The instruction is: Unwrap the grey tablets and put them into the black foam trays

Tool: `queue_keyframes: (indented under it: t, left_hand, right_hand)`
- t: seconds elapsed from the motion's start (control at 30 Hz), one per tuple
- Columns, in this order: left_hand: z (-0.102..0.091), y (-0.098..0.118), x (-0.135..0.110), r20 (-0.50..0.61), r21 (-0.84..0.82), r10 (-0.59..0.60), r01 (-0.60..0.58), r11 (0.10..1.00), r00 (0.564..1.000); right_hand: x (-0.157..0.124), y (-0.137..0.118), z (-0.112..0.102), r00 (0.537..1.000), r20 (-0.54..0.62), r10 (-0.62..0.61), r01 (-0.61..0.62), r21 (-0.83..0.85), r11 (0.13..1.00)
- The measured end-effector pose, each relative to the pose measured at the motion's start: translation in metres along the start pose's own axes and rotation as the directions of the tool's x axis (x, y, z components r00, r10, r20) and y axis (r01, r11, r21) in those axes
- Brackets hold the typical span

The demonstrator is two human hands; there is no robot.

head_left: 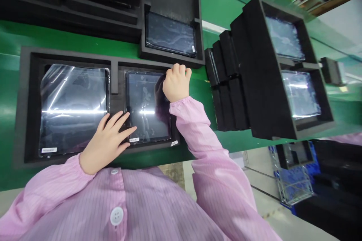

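Panel, dark and glossy, lies flat in the right-hand compartment of a long black tray. Take it as the centre of the dial. Its white label sits at seven o'clock, and the tray's short divider at ten.

At eight o'clock the left hand spreads over the near edge, fingers fanned well apart, tips around the panel's left border; whether they press or merely hover, I cannot tell. At one to two o'clock the right hand is curled at the far corner, fingers bent close together; what they pinch, if anything, is hidden.

Good handling here, I would judge, means light, even pressure from the left fingertips, kept to the border so the glass takes no smears, while the right works from the corner and along the edge, never levering against the foam wall. Uneven pressure could tip the panel in its recess.

Farther out, a second panel under loose, creased clear film fills the compartment at nine o'clock. A smaller tray with its own panel stands at one, and stacked black trays at three, all on the green table.
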State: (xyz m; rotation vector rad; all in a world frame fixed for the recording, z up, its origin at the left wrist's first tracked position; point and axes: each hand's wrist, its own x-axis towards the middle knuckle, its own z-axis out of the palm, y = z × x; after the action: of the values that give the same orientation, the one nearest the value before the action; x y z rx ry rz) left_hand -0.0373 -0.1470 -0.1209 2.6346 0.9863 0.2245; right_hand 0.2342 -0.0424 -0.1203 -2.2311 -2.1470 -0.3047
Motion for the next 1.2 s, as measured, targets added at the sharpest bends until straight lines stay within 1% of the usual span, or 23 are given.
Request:
queue_keyframes:
  t: [0.13, 0.2, 0.27, 0.33, 0.43, 0.53, 0.63, 0.7, 0.77, 0.9, 0.97, 1.03, 1.1, 1.13, 1.2]
  left_hand:
    - [-0.001, -0.001, 0.003, -0.005, -0.007, 0.01, -0.01, 1.0, 1.0]
    - [-0.002, -0.001, 0.005, -0.009, -0.006, 0.017, -0.017, 1.0, 1.0]
    - [-0.003, -0.002, 0.007, -0.014, -0.005, 0.035, -0.035, 0.999, 0.999]
    - [-0.004, -0.002, 0.01, -0.014, -0.008, 0.076, -0.076, 0.997, 0.997]
    - [-0.005, -0.004, 0.015, 0.011, -0.04, 0.174, -0.174, 0.984, 0.985]
    - [-0.005, -0.006, 0.019, 0.035, -0.08, 0.244, -0.24, 0.967, 0.969]
    - [-0.004, -0.006, 0.024, 0.04, -0.08, 0.289, -0.285, 0.955, 0.957]
    - [-0.003, -0.005, 0.026, 0.038, -0.065, 0.312, -0.31, 0.949, 0.949]
    - [-0.001, -0.005, 0.027, 0.022, -0.05, 0.35, -0.348, 0.936, 0.937]
    - [0.002, -0.006, 0.025, -0.023, -0.012, 0.446, -0.446, 0.895, 0.895]
    - [0.003, -0.006, 0.023, -0.018, 0.007, 0.464, -0.464, 0.886, 0.886]
    - [0.003, -0.005, 0.022, -0.009, 0.02, 0.462, -0.462, 0.887, 0.887]
    - [0.004, -0.002, 0.022, -0.032, 0.034, 0.433, -0.432, 0.901, 0.901]
    - [0.004, -0.001, 0.022, -0.055, 0.042, 0.405, -0.403, 0.914, 0.913]
    - [0.005, 0.002, 0.021, -0.118, 0.051, 0.33, -0.326, 0.944, 0.937]
  right_hand:
    - [-0.006, 0.0, 0.001, 0.999, -0.044, 0.017, -0.016, 0.021, 1.0]
    - [-0.007, 0.002, -0.002, 0.999, -0.02, 0.026, -0.025, 0.039, 0.999]
    - [-0.008, 0.006, -0.005, 0.999, 0.031, 0.031, -0.033, 0.074, 0.997]
    - [-0.008, 0.011, -0.009, 0.996, 0.08, 0.028, -0.039, 0.139, 0.99]
    - [-0.011, 0.02, -0.012, 0.993, 0.111, 0.043, -0.071, 0.265, 0.962]
    - [-0.019, 0.026, -0.015, 0.994, 0.097, 0.052, -0.085, 0.378, 0.922]
    - [-0.034, 0.027, -0.016, 0.997, 0.066, 0.027, -0.056, 0.49, 0.87]
    - [-0.046, 0.027, -0.016, 0.998, 0.048, 0.027, -0.05, 0.574, 0.817]
    - [-0.059, 0.027, -0.014, 0.997, 0.034, 0.067, -0.072, 0.673, 0.736]
    - [-0.083, 0.031, -0.011, 0.979, 0.049, 0.199, -0.143, 0.86, 0.49]
    - [-0.095, 0.033, -0.012, 0.963, 0.043, 0.264, -0.148, 0.908, 0.392]
    - [-0.107, 0.034, -0.016, 0.938, 0.02, 0.347, -0.15, 0.925, 0.35]
    - [-0.12, 0.031, -0.021, 0.897, 0.012, 0.442, -0.176, 0.927, 0.331]
    - [-0.127, 0.028, -0.024, 0.876, 0.027, 0.481, -0.199, 0.93, 0.31]
    - [-0.14, 0.022, -0.028, 0.84, 0.09, 0.536, -0.247, 0.941, 0.23]
